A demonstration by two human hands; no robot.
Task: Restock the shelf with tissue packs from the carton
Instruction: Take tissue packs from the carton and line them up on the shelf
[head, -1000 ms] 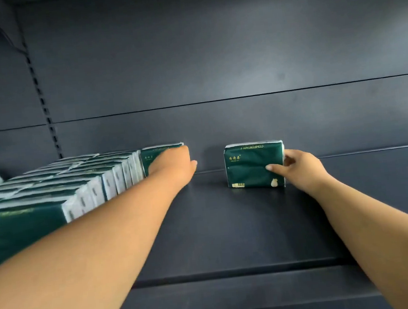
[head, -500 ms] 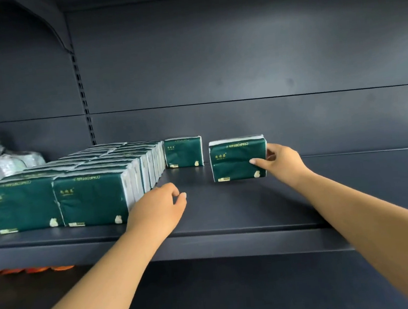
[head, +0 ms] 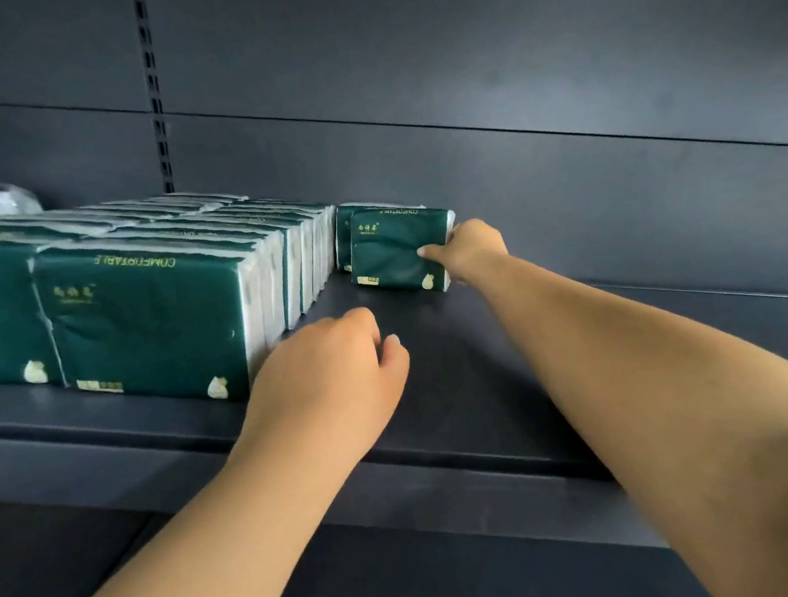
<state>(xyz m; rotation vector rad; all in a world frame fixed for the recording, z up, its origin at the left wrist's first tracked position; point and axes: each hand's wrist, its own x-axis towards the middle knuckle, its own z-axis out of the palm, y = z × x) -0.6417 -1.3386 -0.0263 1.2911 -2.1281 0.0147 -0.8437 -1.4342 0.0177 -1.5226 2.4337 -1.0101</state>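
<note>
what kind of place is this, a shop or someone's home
Most likely a shop aisle: a dark metal shelf on a slotted upright, with rows of identical green tissue packs faced outward as stock.

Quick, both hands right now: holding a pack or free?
Left hand: loosely curled, holding nothing, above the shelf beside the front tissue pack row.
Right hand: gripping the right end of a tissue pack standing on the shelf.

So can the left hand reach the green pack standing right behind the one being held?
Probably not yet: the held green tissue pack in the right hand stands in front of it; the left hand hovers nearer the shelf edge.
</note>
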